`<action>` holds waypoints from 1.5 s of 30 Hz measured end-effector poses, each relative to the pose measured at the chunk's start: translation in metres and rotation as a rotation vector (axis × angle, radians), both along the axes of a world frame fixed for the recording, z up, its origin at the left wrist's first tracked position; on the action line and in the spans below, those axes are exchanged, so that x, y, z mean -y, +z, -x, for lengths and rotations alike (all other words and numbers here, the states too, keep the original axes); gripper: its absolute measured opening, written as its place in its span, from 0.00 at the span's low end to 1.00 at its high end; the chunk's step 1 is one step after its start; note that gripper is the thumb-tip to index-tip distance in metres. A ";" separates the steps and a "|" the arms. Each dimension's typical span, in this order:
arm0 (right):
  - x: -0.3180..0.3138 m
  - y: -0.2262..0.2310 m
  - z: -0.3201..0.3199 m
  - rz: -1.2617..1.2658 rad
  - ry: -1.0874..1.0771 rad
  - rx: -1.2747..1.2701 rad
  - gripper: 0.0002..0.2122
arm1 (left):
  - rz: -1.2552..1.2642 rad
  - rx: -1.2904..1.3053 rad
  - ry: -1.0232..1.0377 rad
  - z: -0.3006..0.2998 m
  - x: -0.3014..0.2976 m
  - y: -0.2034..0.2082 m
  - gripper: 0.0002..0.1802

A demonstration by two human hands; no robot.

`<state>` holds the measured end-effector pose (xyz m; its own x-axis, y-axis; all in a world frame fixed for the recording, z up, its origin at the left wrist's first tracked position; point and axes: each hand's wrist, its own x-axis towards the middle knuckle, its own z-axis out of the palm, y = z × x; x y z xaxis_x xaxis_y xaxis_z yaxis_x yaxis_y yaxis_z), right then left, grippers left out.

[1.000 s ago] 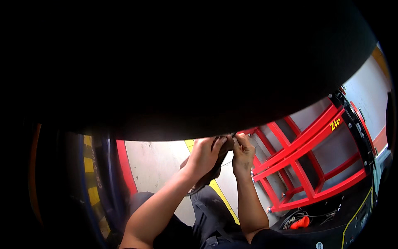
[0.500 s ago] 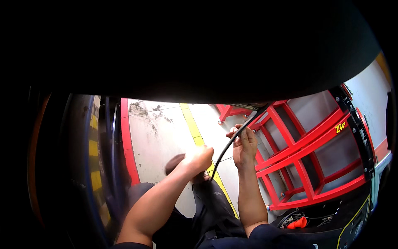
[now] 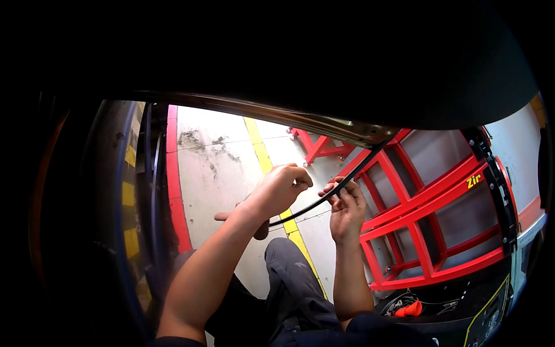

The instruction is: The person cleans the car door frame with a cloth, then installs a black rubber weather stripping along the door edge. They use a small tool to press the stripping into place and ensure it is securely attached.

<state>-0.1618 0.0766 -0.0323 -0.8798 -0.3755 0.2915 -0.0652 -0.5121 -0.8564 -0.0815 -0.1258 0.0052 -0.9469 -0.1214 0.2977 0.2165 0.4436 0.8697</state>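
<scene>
A thin black flexible strip (image 3: 315, 203) curves down from the end of a metal rail (image 3: 364, 133) toward my left wrist. My right hand (image 3: 346, 208) is closed around it below the rail, palm turned up and fingers bent. To the left, my left hand (image 3: 283, 188) is above the strip's lower stretch with its fingers curled together. Whatever those fingers hold, if anything, is hidden. Behind my left forearm a brown shape (image 3: 261, 232) shows in part, close to where the strip passes out of sight. Its kind cannot be made out.
A red metal frame (image 3: 425, 217) stands at the right, with cables and an orange item (image 3: 409, 309) near its foot. A dark panel overhangs the top. Yellow (image 3: 260, 151) and red (image 3: 174, 179) lines cross the pale floor. A yellow-and-black marked post (image 3: 130, 208) rises at the left.
My left hand has moved up and slightly right. The strip's lower part has swung up and left. My right hand has shifted slightly right and down, and more of the rail now shows.
</scene>
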 end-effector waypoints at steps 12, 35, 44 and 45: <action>0.009 -0.024 -0.040 -0.546 -0.262 -0.374 0.22 | -0.219 -0.128 0.013 -0.011 -0.016 -0.013 0.08; -0.013 -0.092 -0.089 -0.502 0.474 -0.138 0.09 | 0.834 0.135 1.523 -0.288 0.046 -0.006 0.04; -0.029 -0.116 -0.089 -0.506 0.464 -0.022 0.09 | 0.176 0.230 1.648 -0.292 0.050 -0.002 0.12; -0.027 -0.113 -0.089 -0.509 0.458 -0.015 0.09 | 0.178 0.223 1.663 -0.290 0.050 -0.003 0.14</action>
<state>-0.0729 0.1040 -0.1457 -0.5964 -0.8026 -0.0093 0.0484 -0.0243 -0.9985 0.2085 -0.1758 0.0026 0.1413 -0.9421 0.3042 -0.6652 0.1372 0.7339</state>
